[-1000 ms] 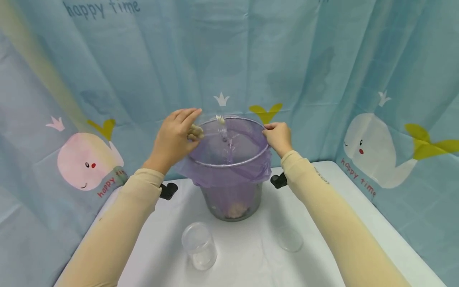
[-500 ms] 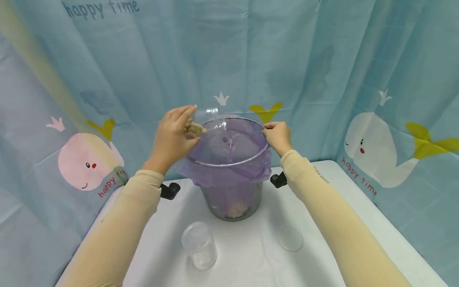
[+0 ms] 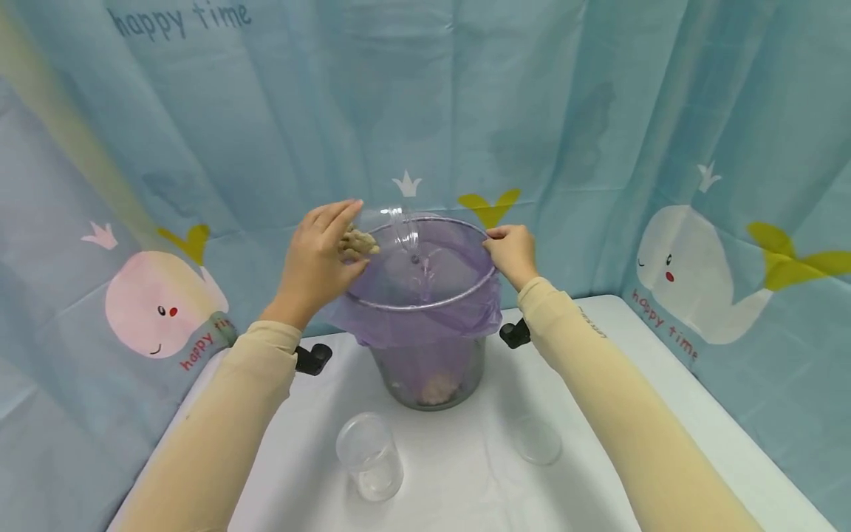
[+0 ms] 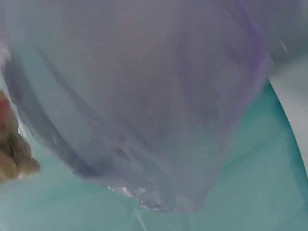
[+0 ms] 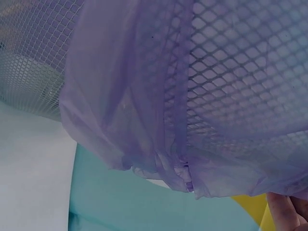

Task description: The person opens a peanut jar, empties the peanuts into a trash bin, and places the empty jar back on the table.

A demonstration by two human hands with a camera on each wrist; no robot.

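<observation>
My left hand holds a clear jar tipped on its side, its mouth over the left part of a wire-mesh bin. Beige lumps lie in the jar's base end beside my palm; the left wrist view shows some of them at its left edge. A thin purple bag lines the bin and folds down over the rim. At the right side of the rim, my right hand pinches the bag's edge. Through the mesh, a pale mass shows at the bottom of the bin.
A second clear jar stands on the white table in front of the bin. To its right lies a clear round lid. Blue printed curtains hang behind and on both sides.
My left hand has shifted slightly left with the jar. A pale lump seen at the jar's mouth a second ago is gone from there. My right hand keeps its place at the rim.
</observation>
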